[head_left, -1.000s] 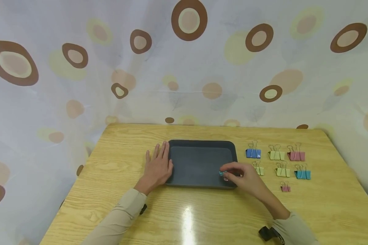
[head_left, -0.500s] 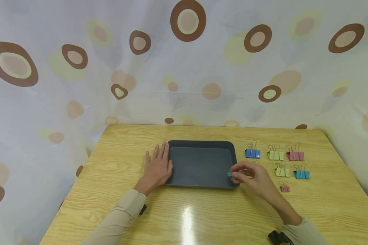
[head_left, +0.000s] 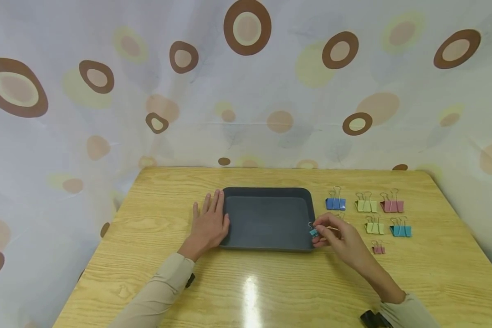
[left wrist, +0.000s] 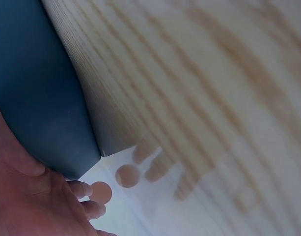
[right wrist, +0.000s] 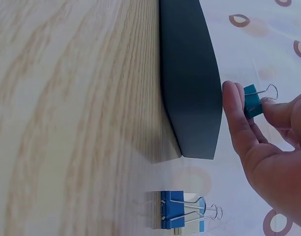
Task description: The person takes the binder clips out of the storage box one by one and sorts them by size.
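Observation:
A small teal binder clip (right wrist: 253,102) is pinched between the thumb and fingers of my right hand (head_left: 340,239), over the right rim of a dark tray (head_left: 266,248). In the head view this teal binder clip (head_left: 313,232) shows its wire handles beside the fingertips. My left hand (head_left: 208,225) lies with straight fingers along the tray's left side, touching it. In the left wrist view, the left hand (left wrist: 32,196) is against the tray wall (left wrist: 42,93). Part of a yellow clip (head_left: 343,219) is hidden behind my right hand.
Right of the tray stand more binder clips: a blue one (head_left: 335,203), a yellow one (head_left: 366,206), a red one (head_left: 392,206), another yellow one (head_left: 374,228), a blue-teal one (head_left: 401,230) and a small pink one (head_left: 379,249). A patterned cloth (head_left: 246,118) hangs behind the wooden table (head_left: 180,291).
My right hand has moved right with the small teal clip, from over the tray's inside to its right rim, and the clip has turned between the fingers. The left hand stays at the tray.

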Tool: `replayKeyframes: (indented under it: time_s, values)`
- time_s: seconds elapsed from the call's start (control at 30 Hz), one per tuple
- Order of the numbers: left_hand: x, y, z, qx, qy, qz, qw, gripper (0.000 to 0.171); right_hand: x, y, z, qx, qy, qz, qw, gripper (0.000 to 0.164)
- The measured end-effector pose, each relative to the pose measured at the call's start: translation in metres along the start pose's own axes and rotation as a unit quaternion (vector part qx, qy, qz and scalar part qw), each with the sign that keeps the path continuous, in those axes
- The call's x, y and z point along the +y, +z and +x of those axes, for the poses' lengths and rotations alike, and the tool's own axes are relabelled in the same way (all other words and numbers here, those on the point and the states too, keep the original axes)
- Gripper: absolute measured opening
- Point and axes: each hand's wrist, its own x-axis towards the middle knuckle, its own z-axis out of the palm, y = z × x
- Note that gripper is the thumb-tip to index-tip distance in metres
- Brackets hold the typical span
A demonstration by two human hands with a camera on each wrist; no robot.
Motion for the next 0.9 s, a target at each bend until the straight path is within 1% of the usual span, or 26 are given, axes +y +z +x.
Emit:
replayKeyframes:
  time_s: [0.1, 0.2, 0.33, 0.57, 0.77, 0.9]
  values:
    - [0.000, 0.000, 0.000, 0.001, 0.001, 0.001, 1.0000, 0.068, 0.001, -0.001, -0.001, -0.011, 0.000, 0.020, 1.000, 0.019]
    - [0.001, -0.001, -0.001, -0.001, 0.000, 0.003, 1.0000, 0.068, 0.001, -0.004, -0.003, -0.016, 0.011, 0.041, 0.999, 0.024]
    - [0.002, -0.002, -0.001, -0.003, 0.001, 0.003, 1.0000, 0.068, 0.001, -0.008, -0.006, -0.006, 0.029, 0.047, 0.998, 0.028]
    - [0.001, -0.001, -0.001, 0.003, 0.000, -0.002, 1.0000, 0.068, 0.001, -0.016, -0.012, 0.003, 0.028, 0.032, 0.999, 0.028]
    - [0.001, 0.000, -0.001, 0.003, 0.003, 0.001, 1.0000, 0.068, 0.001, -0.025, -0.021, 0.006, 0.054, 0.029, 0.998, 0.028]
    - [0.001, -0.001, 0.000, 0.002, 0.003, 0.000, 1.0000, 0.068, 0.000, -0.031, -0.026, 0.018, 0.062, 0.004, 0.998, 0.028]
